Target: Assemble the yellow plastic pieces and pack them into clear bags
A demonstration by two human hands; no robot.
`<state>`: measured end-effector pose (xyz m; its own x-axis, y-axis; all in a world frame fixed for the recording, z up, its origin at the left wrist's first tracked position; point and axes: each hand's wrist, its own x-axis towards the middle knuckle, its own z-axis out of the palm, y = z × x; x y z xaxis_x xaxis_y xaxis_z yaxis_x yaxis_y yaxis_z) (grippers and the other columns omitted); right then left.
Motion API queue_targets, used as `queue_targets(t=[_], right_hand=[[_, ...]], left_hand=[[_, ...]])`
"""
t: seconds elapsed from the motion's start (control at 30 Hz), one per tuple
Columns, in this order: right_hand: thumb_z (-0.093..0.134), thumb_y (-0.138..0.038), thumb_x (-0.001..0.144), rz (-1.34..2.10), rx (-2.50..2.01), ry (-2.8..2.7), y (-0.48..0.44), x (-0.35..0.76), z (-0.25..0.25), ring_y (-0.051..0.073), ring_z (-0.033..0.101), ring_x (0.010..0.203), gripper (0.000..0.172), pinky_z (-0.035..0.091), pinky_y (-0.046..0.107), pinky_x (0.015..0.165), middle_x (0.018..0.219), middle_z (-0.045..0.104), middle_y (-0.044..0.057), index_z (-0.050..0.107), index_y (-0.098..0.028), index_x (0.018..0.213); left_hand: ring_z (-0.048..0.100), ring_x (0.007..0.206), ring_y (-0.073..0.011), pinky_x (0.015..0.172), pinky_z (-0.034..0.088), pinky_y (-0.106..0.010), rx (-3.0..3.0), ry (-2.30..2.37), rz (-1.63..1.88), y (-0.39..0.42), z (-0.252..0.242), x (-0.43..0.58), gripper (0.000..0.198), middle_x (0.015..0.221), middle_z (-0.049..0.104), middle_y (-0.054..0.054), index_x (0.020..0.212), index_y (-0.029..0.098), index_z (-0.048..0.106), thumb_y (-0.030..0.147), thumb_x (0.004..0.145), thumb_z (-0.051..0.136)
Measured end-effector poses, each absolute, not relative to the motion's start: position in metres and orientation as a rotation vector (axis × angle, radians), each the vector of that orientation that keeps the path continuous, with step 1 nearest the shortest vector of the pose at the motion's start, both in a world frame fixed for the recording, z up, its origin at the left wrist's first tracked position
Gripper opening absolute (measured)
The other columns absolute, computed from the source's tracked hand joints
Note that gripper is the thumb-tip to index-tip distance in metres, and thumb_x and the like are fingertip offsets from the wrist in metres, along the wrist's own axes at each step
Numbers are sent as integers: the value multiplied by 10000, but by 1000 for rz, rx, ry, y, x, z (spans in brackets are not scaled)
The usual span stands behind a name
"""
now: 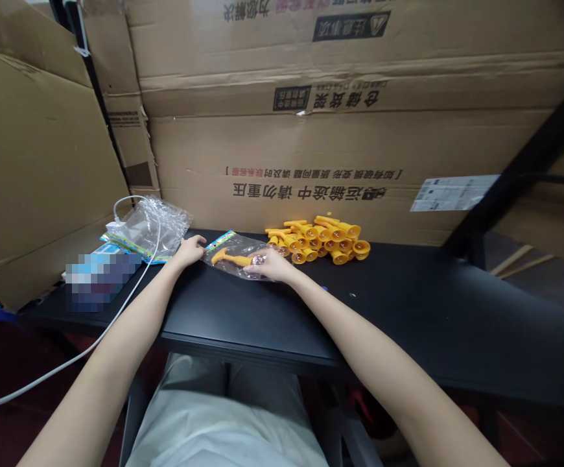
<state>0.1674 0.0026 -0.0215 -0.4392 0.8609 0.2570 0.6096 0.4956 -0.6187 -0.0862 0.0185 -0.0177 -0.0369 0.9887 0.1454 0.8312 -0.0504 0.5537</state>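
A clear plastic bag [228, 250] with a colourful header lies on the black table, a yellow-orange plastic piece [233, 259] inside it. My right hand [273, 264] grips the bag's right end, thumb and fingers closed over it at the piece's end. At the bag's left end is my left hand [192, 251], fingers slightly bent and apart from the thumb; I see nothing held in it. Beyond my right hand lies a pile of yellow-orange pieces with flared, cup-like ends [318, 239]. Left of my left hand rests a stack of clear bags [153, 224] with coloured headers.
A white cable [131, 301] runs across the table's left side, past a blurred blue packet [100, 272]. Large cardboard sheets [282, 143] stand behind the table [408, 324]. A black metal post [520, 136] slants up at the right.
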Motion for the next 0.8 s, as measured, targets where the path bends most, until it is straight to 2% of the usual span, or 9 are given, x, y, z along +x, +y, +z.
queue_targets(t=[0.07, 0.13, 0.43, 0.57, 0.67, 0.73, 0.8], right_hand=[[726, -298, 681, 568, -1239, -2123, 2, 166, -24, 202, 617, 704, 201, 457, 288, 638, 714, 677, 45, 712, -130, 792], [731, -283, 675, 557, -1260, -2090, 2, 164, -25, 209, 623, 726, 228, 466, 299, 666, 748, 686, 65, 706, -119, 831], [732, -286, 659, 852, -1148, -2054, 6, 162, -33, 162, 611, 737, 325, 486, 284, 704, 792, 671, 38, 675, -128, 937], [724, -205, 660, 1066, -1042, -1995, 8, 162, -37, 155, 625, 790, 416, 501, 292, 769, 850, 678, 53, 642, -132, 1061], [682, -145, 681, 1090, -994, -2012, 8, 162, -35, 155, 634, 818, 431, 499, 305, 813, 903, 689, 70, 626, -122, 1108], [636, -93, 685, 986, -1032, -2044, 8, 164, -30, 158, 636, 814, 390, 501, 298, 795, 939, 696, 73, 646, -126, 1073], [555, -45, 690, 787, -1118, -2052, 10, 169, -22, 160, 637, 787, 294, 498, 287, 761, 905, 705, 62, 687, -132, 938]], left_hand=[[668, 924, -178, 879, 490, -291, 1907, 1820, 763, 19, -18, -84, 429, 949, 734, -62, 1162, 147, 580, 96, 745, 492], [672, 908, -176, 812, 508, -259, 1893, 1785, 776, 20, -21, -83, 441, 961, 733, -63, 1175, 144, 578, 105, 741, 506], [660, 954, -185, 867, 485, -283, 1980, 1926, 783, 21, -22, -80, 434, 923, 739, -33, 1166, 178, 590, 118, 749, 488], [640, 999, -205, 979, 424, -349, 2118, 2087, 790, 15, -21, -77, 354, 967, 721, -59, 1156, 170, 591, 212, 821, 486], [580, 1106, -237, 1060, 340, -449, 2229, 2085, 762, 12, -24, -75, 389, 1156, 652, -90, 1174, 181, 573, 365, 834, 538], [512, 1190, -262, 1077, 295, -519, 2285, 2056, 713, 12, -26, -74, 411, 1276, 576, -97, 1188, 198, 564, 403, 831, 551], [454, 1245, -274, 1077, 272, -565, 2308, 2034, 667, 13, -26, -73, 397, 1337, 525, -90, 1209, 217, 554, 375, 845, 540]])
